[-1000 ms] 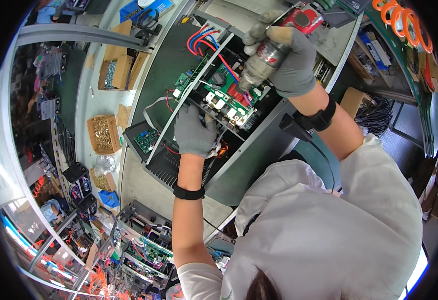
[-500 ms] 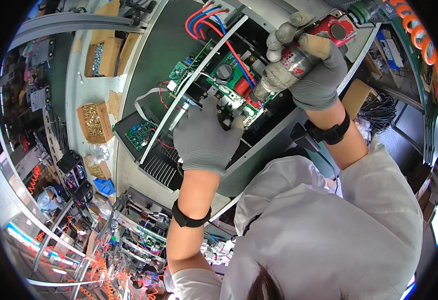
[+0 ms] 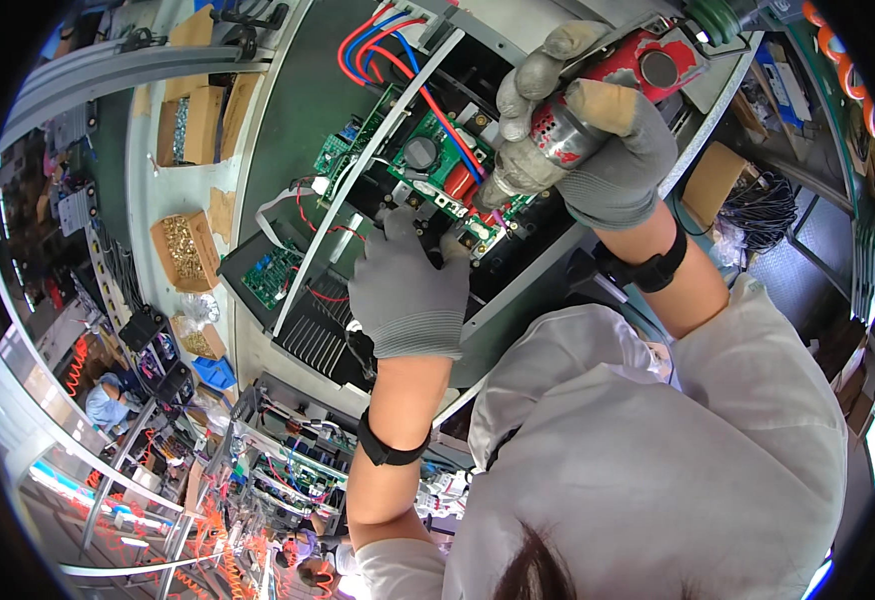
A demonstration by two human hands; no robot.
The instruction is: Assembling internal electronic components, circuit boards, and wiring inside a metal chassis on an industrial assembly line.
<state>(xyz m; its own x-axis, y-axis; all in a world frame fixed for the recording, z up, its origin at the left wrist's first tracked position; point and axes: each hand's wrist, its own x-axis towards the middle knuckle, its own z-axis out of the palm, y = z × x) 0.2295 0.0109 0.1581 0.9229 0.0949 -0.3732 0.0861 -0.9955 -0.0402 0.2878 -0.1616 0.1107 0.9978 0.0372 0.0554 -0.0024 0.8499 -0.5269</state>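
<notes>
Through the head camera I see the power driver point(image 3: 561, 135), red at the back and scuffed grey at the front, slanting over an open metal case point(image 3: 530, 278). Its nose points down at a green circuit board point(image 3: 413, 175) inside, close by some red parts; I can't make out whether the tip touches anything. The gloved right hand point(image 3: 618, 160) grasps the driver, thumb on one side and fingers wrapped around the other.

The gloved left hand point(image 3: 410, 290) reaches into the case just beside the board, its fingertips bent down among the dark parts. I cannot tell from here whether it is pinching something or only resting there.

Red and blue wires point(image 3: 442, 115) run across the case toward the driver's nose. At the case's left end I see a smaller green board point(image 3: 271, 275) near a row of black fins point(image 3: 318, 325). The case sits on a bench, with a green mat point(image 3: 283, 130) beside it.

Further left stand a box of brass-coloured pieces point(image 3: 186, 250) and a blue tray point(image 3: 215, 373). Off to the right, I have a cardboard box point(image 3: 715, 180) next to a bundle of black cable point(image 3: 763, 213), and a coiled orange hose point(image 3: 843, 70) near the top corner.
</notes>
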